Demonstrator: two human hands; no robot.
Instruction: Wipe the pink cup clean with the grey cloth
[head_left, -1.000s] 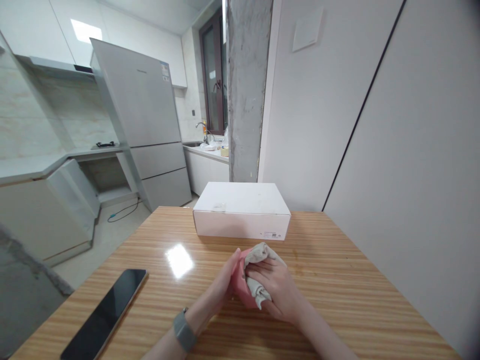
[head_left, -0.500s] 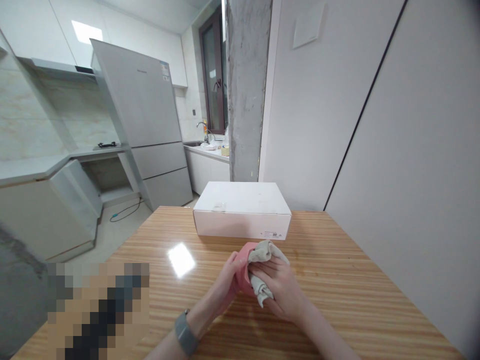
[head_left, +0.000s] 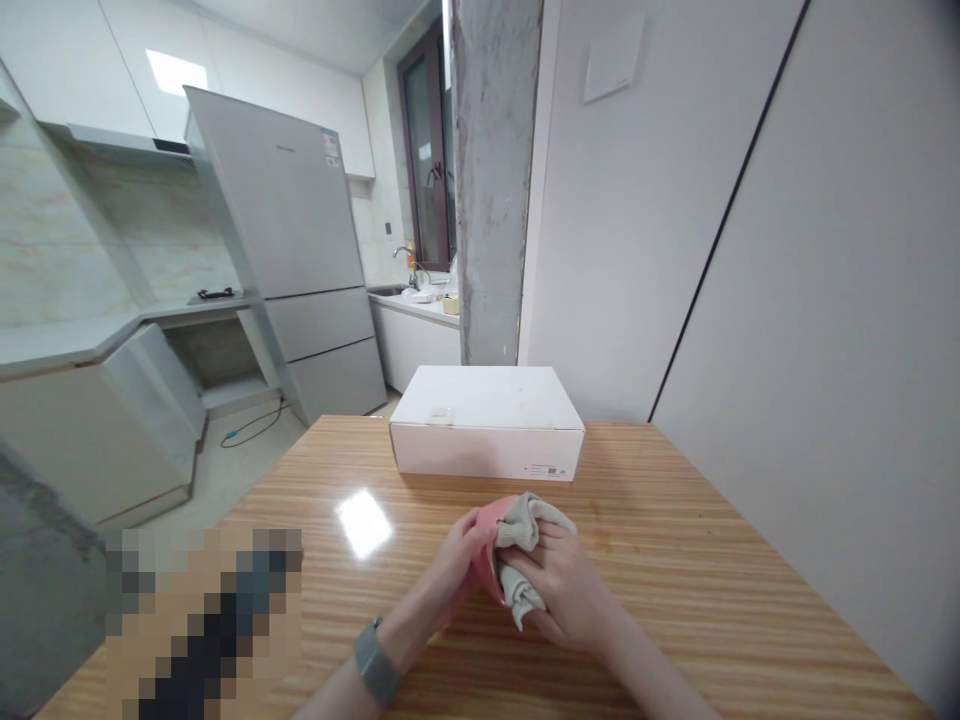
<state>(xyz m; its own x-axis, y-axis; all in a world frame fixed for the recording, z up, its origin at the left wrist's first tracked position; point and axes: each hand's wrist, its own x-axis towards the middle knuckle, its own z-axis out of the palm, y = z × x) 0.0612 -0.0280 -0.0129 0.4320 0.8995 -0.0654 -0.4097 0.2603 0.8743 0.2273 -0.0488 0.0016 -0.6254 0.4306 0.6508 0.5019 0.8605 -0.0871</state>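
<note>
My left hand (head_left: 450,575), with a grey watch on its wrist, is wrapped round a small pink object (head_left: 491,545) just above the wooden table (head_left: 675,600). My right hand (head_left: 566,590) is closed on a beige cloth (head_left: 521,560) and presses it against the pink object's right side. The two hands touch each other near the table's middle. Most of the pink object is hidden by fingers and cloth.
A closed white box (head_left: 486,420) lies at the table's far edge, just beyond my hands. A blurred dark flat thing (head_left: 202,630) rests at the near left. A white wall runs along the right; a grey fridge (head_left: 289,250) and kitchen counters stand to the left.
Both hands have shifted slightly away from me with the pink object. The cloth has bunched higher over its top.
</note>
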